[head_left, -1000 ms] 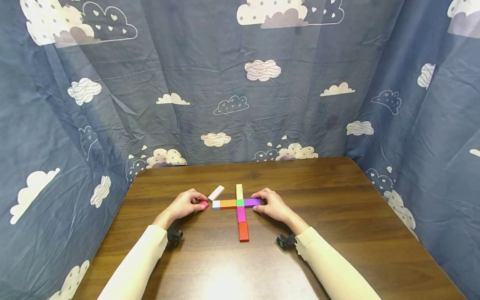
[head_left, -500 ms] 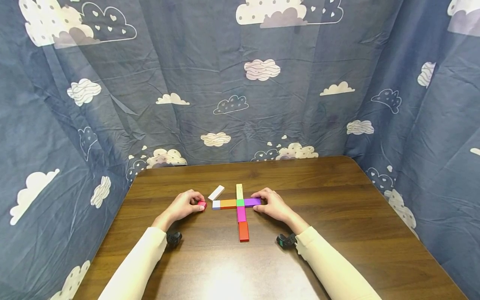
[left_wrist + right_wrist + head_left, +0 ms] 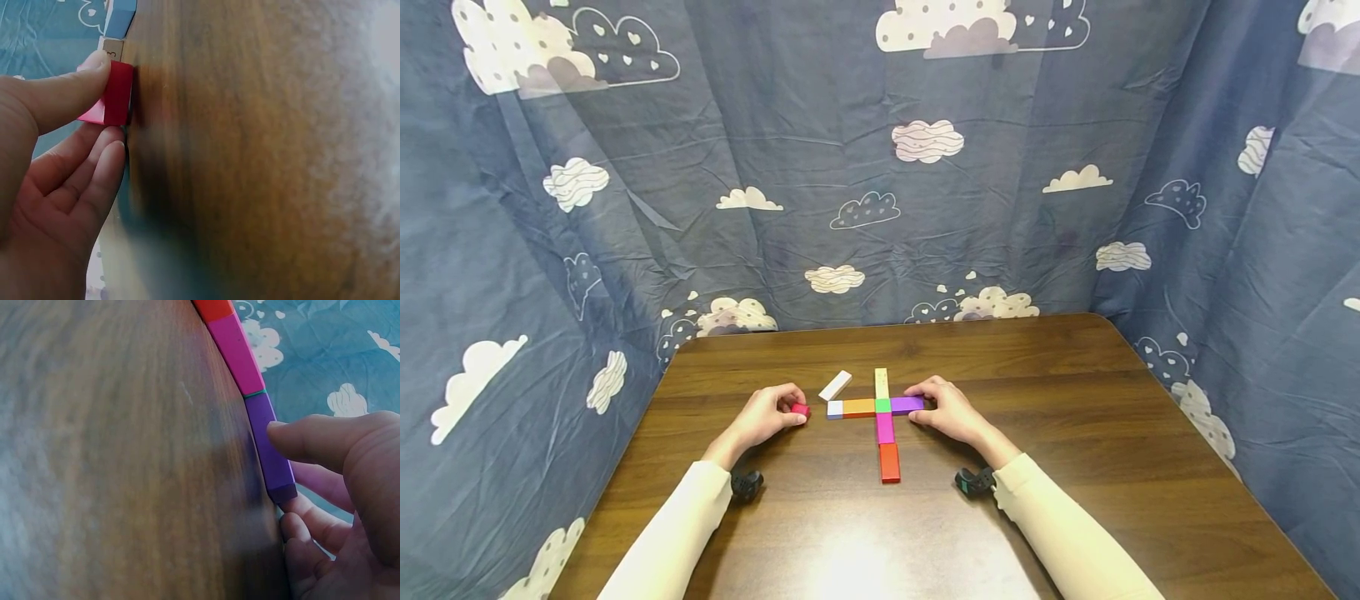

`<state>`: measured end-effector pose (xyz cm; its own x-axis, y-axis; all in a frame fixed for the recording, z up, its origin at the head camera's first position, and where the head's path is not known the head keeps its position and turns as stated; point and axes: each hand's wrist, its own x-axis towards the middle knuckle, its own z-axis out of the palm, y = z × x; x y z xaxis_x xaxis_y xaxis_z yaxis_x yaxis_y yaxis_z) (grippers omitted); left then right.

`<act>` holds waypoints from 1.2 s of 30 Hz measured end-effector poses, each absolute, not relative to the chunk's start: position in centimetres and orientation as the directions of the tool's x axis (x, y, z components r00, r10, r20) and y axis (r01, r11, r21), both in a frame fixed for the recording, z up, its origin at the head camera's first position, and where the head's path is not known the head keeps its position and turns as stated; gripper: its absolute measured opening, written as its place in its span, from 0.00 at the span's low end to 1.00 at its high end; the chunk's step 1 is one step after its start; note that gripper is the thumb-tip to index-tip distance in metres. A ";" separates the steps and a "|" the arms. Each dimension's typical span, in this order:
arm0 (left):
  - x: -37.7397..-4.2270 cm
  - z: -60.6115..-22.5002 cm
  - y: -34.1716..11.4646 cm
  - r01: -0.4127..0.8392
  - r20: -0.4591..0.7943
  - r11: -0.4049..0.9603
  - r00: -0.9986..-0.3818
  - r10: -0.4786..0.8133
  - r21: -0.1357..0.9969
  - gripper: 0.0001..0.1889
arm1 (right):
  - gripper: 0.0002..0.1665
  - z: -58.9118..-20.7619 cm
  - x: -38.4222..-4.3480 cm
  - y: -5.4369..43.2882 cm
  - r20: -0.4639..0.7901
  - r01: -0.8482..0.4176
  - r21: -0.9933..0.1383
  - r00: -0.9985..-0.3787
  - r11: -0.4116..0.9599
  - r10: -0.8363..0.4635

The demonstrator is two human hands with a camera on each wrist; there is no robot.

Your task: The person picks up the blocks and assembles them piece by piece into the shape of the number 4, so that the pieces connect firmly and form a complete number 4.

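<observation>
My left hand point(image 3: 765, 417) pinches a small crimson block point(image 3: 801, 411) between thumb and fingers, low over the table and left of a cross of coloured blocks. In the left wrist view the crimson block point(image 3: 117, 94) hides part of a pale block end point(image 3: 112, 48) with a dark mark like a 3. My right hand point(image 3: 951, 412) holds the purple block point(image 3: 906, 404), the cross's right arm, its thumb on the near side. Green point(image 3: 882, 406) marks the centre; an orange block point(image 3: 859, 407) and a light blue block point(image 3: 835, 409) run left.
A yellow block point(image 3: 881, 382) forms the cross's far arm. Magenta point(image 3: 885, 428) and red point(image 3: 889, 463) blocks form its near arm. A white block point(image 3: 835, 386) lies slanted behind the light blue one. A cloud-print curtain point(image 3: 925, 208) surrounds the wooden table point(image 3: 1037, 358).
My left hand has drawn the crimson block slightly left, away from the light blue block, and the block looks turned a little. My right hand and the cross have stayed put.
</observation>
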<state>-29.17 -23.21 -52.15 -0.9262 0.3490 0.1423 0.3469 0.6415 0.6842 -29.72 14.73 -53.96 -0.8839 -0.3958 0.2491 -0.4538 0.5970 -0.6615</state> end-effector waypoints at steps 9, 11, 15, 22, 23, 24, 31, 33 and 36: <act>-29.3 -52.5 -23.6 0.316 0.144 0.558 -0.933 0.330 0.767 0.08 | 0.24 -54.0 -30.0 14.9 0.244 -0.450 -0.662 -0.885 0.600 -0.396; -29.3 -52.5 -23.5 0.308 0.144 0.553 -0.937 0.320 0.774 0.08 | 0.24 -54.0 -29.9 14.9 0.240 -0.447 -0.664 -0.887 0.599 -0.395; -29.3 -52.6 -23.5 0.269 0.126 0.534 -0.949 0.289 0.802 0.08 | 0.24 -54.3 -30.0 15.0 0.244 -0.453 -0.659 -0.884 0.601 -0.399; -29.5 -52.7 -23.3 0.187 0.086 0.452 -0.968 0.234 0.872 0.09 | 0.26 -54.6 -30.0 15.1 0.221 -0.437 -0.671 -0.889 0.598 -0.401; -29.5 -52.7 -23.3 0.173 0.079 0.433 -0.971 0.228 0.884 0.09 | 0.26 -54.6 -30.0 15.1 0.224 -0.439 -0.673 -0.888 0.595 -0.402; -29.6 -52.7 -23.3 0.168 0.077 0.415 -0.971 0.228 0.894 0.09 | 0.25 -54.5 -30.0 15.1 0.227 -0.442 -0.675 -0.887 0.592 -0.403; -30.2 -52.4 -22.7 0.128 0.055 0.351 -0.976 0.211 0.927 0.08 | 0.26 -54.4 -30.0 15.1 0.249 -0.455 -0.685 -0.880 0.569 -0.405; -30.3 -52.3 -22.5 0.138 0.064 0.353 -0.975 0.214 0.925 0.08 | 0.25 -54.4 -30.0 15.1 0.251 -0.456 -0.683 -0.880 0.570 -0.403; -30.6 -52.1 -22.0 0.154 0.079 0.340 -0.971 0.226 0.928 0.08 | 0.26 -54.5 -30.0 15.1 0.250 -0.454 -0.687 -0.880 0.567 -0.403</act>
<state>-30.63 -22.04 -52.08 -0.9710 0.2258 0.0788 0.1544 0.3402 0.9276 -29.98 15.08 -54.50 -0.8805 -0.4028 0.2500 -0.4544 0.5669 -0.6871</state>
